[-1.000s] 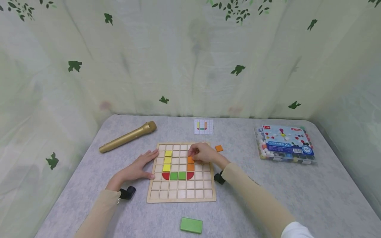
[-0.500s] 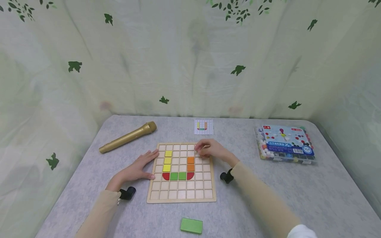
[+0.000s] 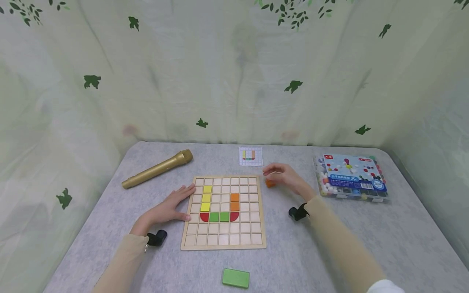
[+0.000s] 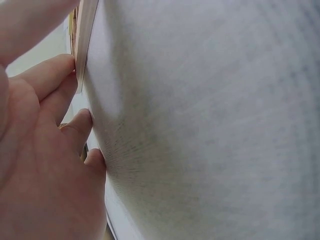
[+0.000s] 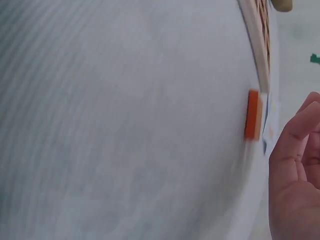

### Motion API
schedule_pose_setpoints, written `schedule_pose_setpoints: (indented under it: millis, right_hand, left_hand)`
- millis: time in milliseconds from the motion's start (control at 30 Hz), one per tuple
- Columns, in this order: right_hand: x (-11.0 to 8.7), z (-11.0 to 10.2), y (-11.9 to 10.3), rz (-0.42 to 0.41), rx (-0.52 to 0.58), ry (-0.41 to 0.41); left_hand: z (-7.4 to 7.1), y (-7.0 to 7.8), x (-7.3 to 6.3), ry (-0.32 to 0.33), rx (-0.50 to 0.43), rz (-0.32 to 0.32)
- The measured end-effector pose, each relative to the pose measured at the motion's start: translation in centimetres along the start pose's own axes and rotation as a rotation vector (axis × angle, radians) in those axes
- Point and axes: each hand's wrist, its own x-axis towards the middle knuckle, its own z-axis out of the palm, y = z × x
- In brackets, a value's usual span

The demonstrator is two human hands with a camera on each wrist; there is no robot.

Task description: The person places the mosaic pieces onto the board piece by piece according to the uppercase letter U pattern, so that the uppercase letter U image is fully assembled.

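A square wooden grid board (image 3: 223, 241) lies on the table. My left hand (image 3: 170, 207) rests flat beside it, fingertips and thumb at its left edge. In the left wrist view, the fingers (image 4: 55, 75) meet the board's rim. Several yellow tiles (image 3: 206, 197), two green tiles (image 3: 219, 217), two red rounded tiles (image 3: 234, 216) and two orange tiles (image 3: 234, 202) form a U in the cells. Past the board's upper right corner, my right hand (image 3: 286, 177) hovers with bent fingers over a loose orange tile (image 3: 270, 184). The right wrist view shows this orange tile (image 5: 253, 115) apart from the hand.
A small pattern card (image 3: 250, 156) with a coloured U lies behind the board. The gold microphone (image 3: 157, 169) is at the left, a boxed molecule model kit (image 3: 353, 177) at the right. One green block (image 3: 235, 278) lies near the front.
My right hand has let go of an orange tile in the right column and moved right, off the board, to the loose orange tile. The left hand has stayed put.
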Motion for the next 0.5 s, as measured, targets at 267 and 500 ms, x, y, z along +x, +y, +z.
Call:
schedule_pose_setpoints:
  millis: [267, 500]
  right_hand:
    - [-0.5, -1.3, 0.4, 0.033, -0.117, 0.04]
    - [-0.3, -1.3, 0.7, 0.048, -0.19, 0.035]
  left_hand:
    - [0.0, 0.0, 0.1, 0.0, 0.0, 0.0]
    - [0.1, 0.0, 0.1, -0.001, 0.003, -0.008]
